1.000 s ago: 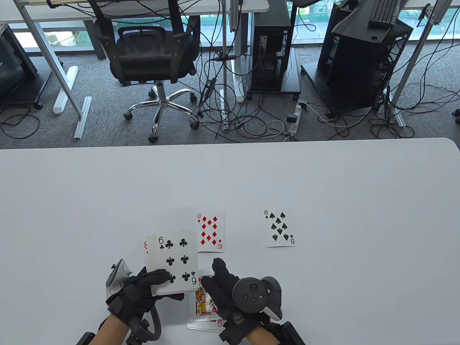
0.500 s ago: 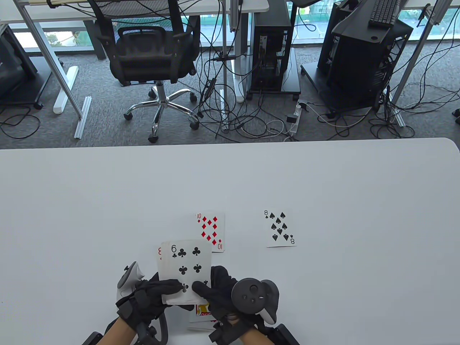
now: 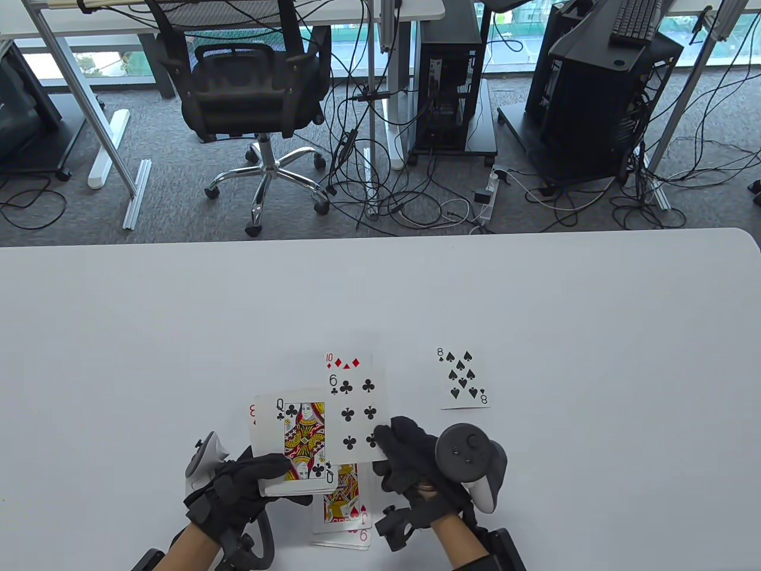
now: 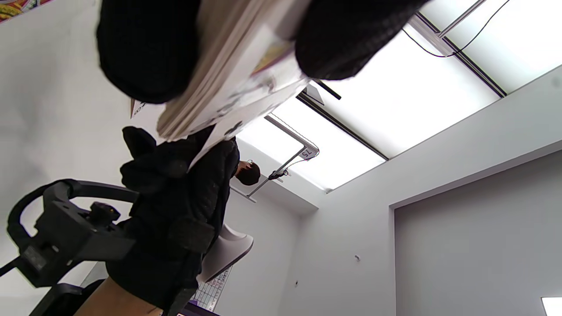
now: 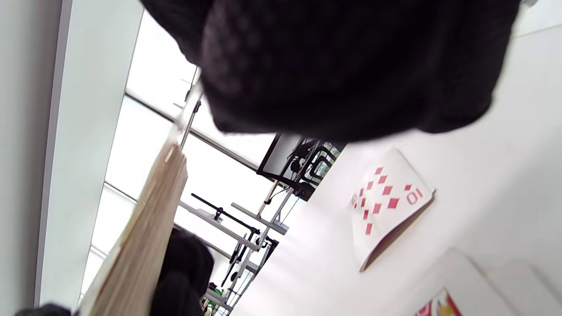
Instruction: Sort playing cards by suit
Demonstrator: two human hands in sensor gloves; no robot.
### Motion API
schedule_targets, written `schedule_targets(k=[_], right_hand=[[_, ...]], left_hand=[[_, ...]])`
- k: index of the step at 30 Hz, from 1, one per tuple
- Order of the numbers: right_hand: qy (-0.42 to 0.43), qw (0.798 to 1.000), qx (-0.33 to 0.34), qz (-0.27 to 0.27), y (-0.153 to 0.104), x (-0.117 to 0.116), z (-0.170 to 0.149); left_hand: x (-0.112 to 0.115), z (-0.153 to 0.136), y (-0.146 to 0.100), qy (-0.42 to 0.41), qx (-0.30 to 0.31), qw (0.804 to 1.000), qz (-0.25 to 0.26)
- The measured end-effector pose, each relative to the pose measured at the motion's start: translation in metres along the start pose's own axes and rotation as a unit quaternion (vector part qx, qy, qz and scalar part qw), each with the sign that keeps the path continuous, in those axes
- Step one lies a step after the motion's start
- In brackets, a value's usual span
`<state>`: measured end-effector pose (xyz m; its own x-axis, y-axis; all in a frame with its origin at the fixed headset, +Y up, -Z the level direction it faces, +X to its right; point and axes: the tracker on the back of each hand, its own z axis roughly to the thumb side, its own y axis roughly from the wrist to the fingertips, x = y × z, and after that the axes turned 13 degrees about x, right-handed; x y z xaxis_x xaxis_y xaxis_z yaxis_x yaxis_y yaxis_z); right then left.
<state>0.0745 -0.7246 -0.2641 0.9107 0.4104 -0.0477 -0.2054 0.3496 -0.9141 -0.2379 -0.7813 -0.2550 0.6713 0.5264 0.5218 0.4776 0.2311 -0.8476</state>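
Observation:
My left hand grips the deck of cards just above the table's near edge, with the queen of clubs face up on top. The deck's edge shows between that hand's fingers in the left wrist view. My right hand pinches the six of clubs by its near right corner. It holds the card over the ten of diamonds, which lies face up on the table and shows again as. The eight of spades lies alone to the right.
A jack of hearts lies face up at the near edge between my hands, on top of another red card. The white table stretches away beyond the cards. Past its far edge are an office chair, cables and computer towers on the floor.
My right hand has taken the six of clubs off the deck and carried it right and away, over the ten of diamonds. The queen of clubs is now the deck's top card.

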Motion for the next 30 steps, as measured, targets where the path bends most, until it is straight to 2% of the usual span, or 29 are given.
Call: schedule_targets(k=[3, 4, 7, 10, 12, 15, 19, 23, 26, 28, 30], right_hand=[[-0.051, 0.998, -0.038, 0.019, 0.0, 0.029, -0.012], [-0.086, 0.993, -0.068, 0.048, -0.002, 0.04, -0.02], [-0.163, 0.972, -0.126, 0.11, -0.015, 0.061, -0.035], [-0.201, 0.95, -0.186, 0.148, -0.032, 0.073, -0.044], [-0.25, 0.932, -0.205, 0.166, -0.04, 0.077, -0.048], [-0.333, 0.89, -0.223, 0.217, -0.046, 0.075, -0.052], [-0.412, 0.829, -0.245, 0.289, -0.051, 0.058, -0.059], [-0.471, 0.795, -0.228, 0.308, -0.049, 0.046, -0.058], [-0.511, 0.753, -0.221, 0.352, -0.046, 0.039, -0.056], [-0.524, 0.735, -0.231, 0.365, -0.043, 0.036, -0.054], [-0.532, 0.727, -0.238, 0.362, -0.039, 0.036, -0.05]], left_hand=[[-0.004, 0.003, 0.0, -0.008, 0.011, 1.0, 0.009], [-0.005, 0.004, 0.0, -0.01, 0.015, 1.0, 0.013], [-0.007, 0.006, -0.002, -0.005, 0.018, 0.999, 0.026], [-0.01, 0.008, -0.002, 0.0, 0.021, 0.999, 0.029], [-0.012, 0.009, -0.002, -0.003, 0.023, 0.999, 0.034], [-0.013, 0.008, -0.003, -0.004, 0.023, 0.999, 0.04], [-0.013, 0.009, -0.004, -0.001, 0.021, 0.999, 0.042], [-0.015, 0.009, -0.004, 0.001, 0.023, 0.999, 0.043], [-0.015, 0.009, -0.004, 0.002, 0.022, 0.999, 0.044], [-0.014, 0.008, -0.004, 0.002, 0.02, 0.999, 0.043], [-0.015, 0.008, -0.004, 0.002, 0.02, 0.999, 0.041]])
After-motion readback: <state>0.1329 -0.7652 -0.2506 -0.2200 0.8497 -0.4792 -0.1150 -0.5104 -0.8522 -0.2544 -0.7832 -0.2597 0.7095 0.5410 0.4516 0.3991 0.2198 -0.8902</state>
